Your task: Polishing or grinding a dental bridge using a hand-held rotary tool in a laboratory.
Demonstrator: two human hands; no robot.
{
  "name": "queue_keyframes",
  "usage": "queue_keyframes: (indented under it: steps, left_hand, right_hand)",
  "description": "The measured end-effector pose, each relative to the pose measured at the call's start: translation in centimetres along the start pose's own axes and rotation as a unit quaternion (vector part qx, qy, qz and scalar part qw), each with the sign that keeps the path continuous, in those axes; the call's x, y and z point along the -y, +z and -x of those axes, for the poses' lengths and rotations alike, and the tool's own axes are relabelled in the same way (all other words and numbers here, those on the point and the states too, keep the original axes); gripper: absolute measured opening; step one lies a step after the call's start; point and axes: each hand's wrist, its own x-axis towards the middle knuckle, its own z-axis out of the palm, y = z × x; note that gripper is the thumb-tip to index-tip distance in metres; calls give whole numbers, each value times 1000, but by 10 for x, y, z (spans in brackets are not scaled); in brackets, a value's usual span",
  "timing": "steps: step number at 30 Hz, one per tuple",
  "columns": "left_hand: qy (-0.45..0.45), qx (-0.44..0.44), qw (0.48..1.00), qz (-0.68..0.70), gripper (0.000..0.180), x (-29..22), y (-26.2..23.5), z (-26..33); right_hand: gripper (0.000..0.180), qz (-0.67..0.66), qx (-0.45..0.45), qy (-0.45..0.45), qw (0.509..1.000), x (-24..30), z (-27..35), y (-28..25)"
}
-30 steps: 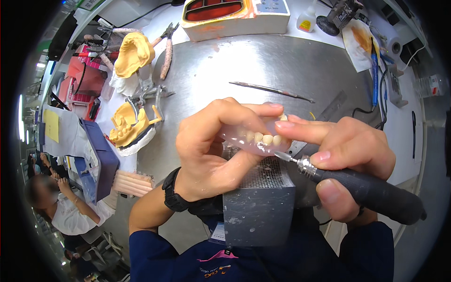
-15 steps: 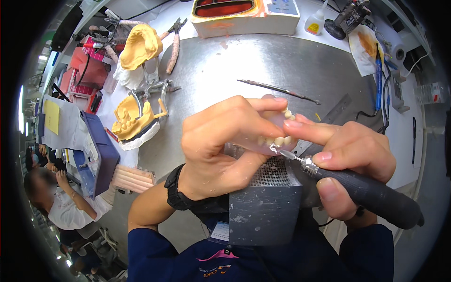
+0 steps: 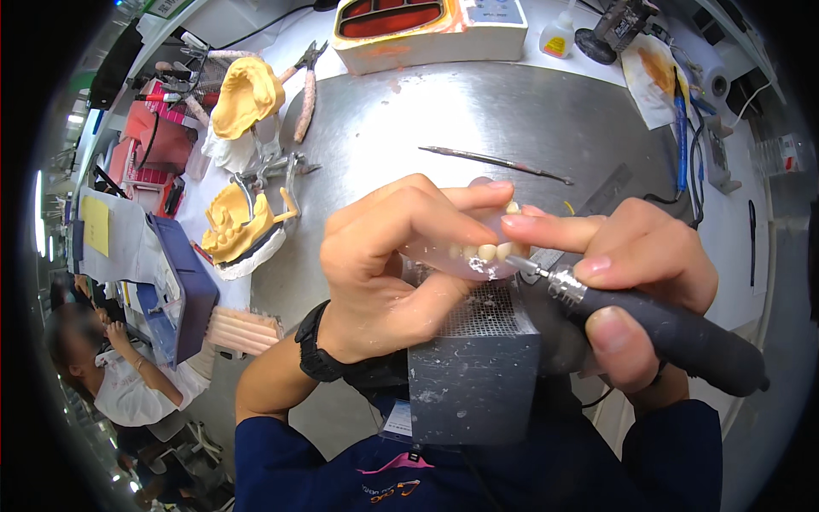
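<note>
Between the fingers and thumb of my left hand [image 3: 388, 264] is a denture [image 3: 461, 260], a pinkish translucent base with a row of cream teeth. White shavings cling to its lower edge. My right hand [image 3: 644, 269] grips a black rotary handpiece [image 3: 674, 337] like a pen, its metal bur touching or almost touching the denture beside the front teeth. The right index fingertip rests against the denture near my left fingertips. Both hands are above a dark box with a mesh top [image 3: 473, 375]. My fingers hide part of the denture.
On the metal bench plate lie a thin carving tool [image 3: 495, 162] and a ruler [image 3: 601, 200]. Yellow plaster casts [image 3: 247, 98] on an articulator stand at left, with pliers [image 3: 307, 94] nearby. A wax heater [image 3: 431, 38] is at the back. Another person [image 3: 132, 375] sits far left.
The bur has shifted along the denture's edge, closer to the teeth, and the handpiece has tilted slightly. The whole bench scene has slid a little left in view. Both grips stay.
</note>
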Motion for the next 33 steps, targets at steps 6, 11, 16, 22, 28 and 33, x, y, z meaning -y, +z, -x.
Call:
queue_keyframes:
  steps: [6,11,16,22,28,33]
  left_hand:
    - [2,6,999,44,21,6,-1,-1]
    - [16,-29,999,42,20,7,3,-3]
    - [32,-67,997,28,19,7,6,-3]
    - [30,-74,996,28,19,8,6,-2]
    - [16,-78,996,38,19,8,8,0]
    - [14,-74,996,41,18,7,8,0]
  right_hand:
    - [28,-9,23,17,1000,3,0,-4]
    - [24,57,90,-53,993,0,-7,-9]
    - [19,75,84,-86,990,0,-9,-5]
    - [19,108,88,-114,984,-2,-11,-4]
    - [19,105,70,-133,983,-6,-11,-2]
    - [18,107,72,-136,982,-7,-12,-4]
